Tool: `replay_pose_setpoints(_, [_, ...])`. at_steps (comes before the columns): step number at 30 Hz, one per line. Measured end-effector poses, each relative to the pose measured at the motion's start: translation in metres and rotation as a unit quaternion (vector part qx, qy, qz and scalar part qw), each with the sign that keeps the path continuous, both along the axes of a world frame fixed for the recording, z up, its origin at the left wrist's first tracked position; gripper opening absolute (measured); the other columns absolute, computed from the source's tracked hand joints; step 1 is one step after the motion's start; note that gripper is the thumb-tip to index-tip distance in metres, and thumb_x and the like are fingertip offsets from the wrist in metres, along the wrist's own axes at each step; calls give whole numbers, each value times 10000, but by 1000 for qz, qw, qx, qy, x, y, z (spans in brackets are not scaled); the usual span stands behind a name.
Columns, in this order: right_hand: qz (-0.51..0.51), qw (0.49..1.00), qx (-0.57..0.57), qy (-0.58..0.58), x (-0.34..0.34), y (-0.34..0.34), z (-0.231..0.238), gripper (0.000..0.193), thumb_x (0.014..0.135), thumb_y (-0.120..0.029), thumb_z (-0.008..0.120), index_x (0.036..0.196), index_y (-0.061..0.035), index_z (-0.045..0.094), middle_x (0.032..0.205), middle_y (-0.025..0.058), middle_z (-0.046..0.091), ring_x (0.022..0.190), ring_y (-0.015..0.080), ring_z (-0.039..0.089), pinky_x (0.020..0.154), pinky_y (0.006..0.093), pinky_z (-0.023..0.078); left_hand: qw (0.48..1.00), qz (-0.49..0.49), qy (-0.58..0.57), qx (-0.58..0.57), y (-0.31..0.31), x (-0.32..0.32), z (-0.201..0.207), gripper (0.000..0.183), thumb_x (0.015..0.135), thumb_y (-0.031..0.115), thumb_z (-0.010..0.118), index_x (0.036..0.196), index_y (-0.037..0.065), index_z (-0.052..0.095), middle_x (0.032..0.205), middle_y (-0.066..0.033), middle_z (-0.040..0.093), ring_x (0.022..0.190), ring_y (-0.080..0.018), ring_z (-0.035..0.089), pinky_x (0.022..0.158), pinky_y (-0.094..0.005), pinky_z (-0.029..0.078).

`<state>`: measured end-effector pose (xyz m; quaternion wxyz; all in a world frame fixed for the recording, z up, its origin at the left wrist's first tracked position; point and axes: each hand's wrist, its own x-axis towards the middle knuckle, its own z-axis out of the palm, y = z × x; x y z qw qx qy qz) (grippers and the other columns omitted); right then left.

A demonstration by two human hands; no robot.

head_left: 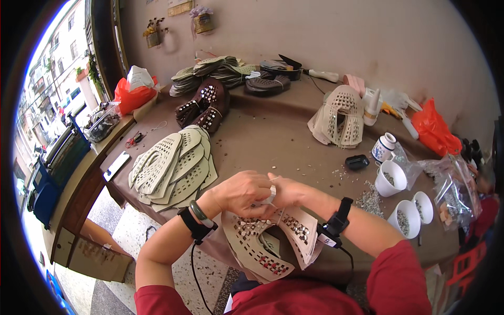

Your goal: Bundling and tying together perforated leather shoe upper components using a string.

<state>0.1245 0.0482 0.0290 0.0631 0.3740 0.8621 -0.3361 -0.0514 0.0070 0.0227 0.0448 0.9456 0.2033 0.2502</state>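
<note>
A bundle of beige shoe uppers, punched with rows of slots and set with shiny studs, lies at the table's near edge. My left hand is closed, its fingers bent inward over the bundle's far end. Against it, my right hand is closed too, with its fingertips partly hidden. A thin pale strand runs down from between the hands onto the uppers. What exactly the fingers grip is hidden. A pale wrap shows around one finger between the hands.
Left lie fanned pale uppers and a phone. Behind are dark studded uppers and stacked pieces. Another beige bundle stands far right, near a black case, a mug, white cups and loose studs.
</note>
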Motion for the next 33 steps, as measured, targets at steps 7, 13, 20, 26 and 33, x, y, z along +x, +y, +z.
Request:
replay_pose_setpoints(7, [-40,997,-63,23,15,31,-52,550,559,-186,863,1063,-65,676,955,125,686,932,214,652,748,326,553,999,6,-9,36,3,18,-16,167,699,167,634,729,49,519,769,-93,522,713,-289,527,664,-382,436])
replay_pose_setpoints(13, [-175,930,-287,149,10,3,-26,347,567,-1,842,873,-66,693,868,72,683,781,196,656,629,351,554,997,33,-27,58,0,11,-28,166,716,207,590,717,64,506,761,-95,506,726,-280,525,650,-372,419])
replay_pose_setpoints(20, [-142,923,-352,62,8,-13,-13,402,542,-63,871,897,-47,683,860,66,683,753,189,657,637,331,547,992,14,-27,124,-6,4,-30,308,759,362,589,681,91,465,756,-64,472,707,-238,509,626,-338,369])
replay_pose_setpoints(26, [-24,979,-191,60,12,-33,-11,577,519,-154,873,1014,19,631,923,110,677,825,199,662,693,319,552,989,1,-12,149,-16,3,-21,414,770,476,623,653,114,457,730,-44,450,679,-220,491,617,-335,357])
replay_pose_setpoints(33, [99,993,-44,54,34,-56,29,696,533,-276,865,1075,53,578,946,214,666,870,282,672,737,354,530,999,-18,-34,-10,-9,-32,20,539,783,525,664,603,64,453,610,-74,437,579,-280,465,564,-373,366])
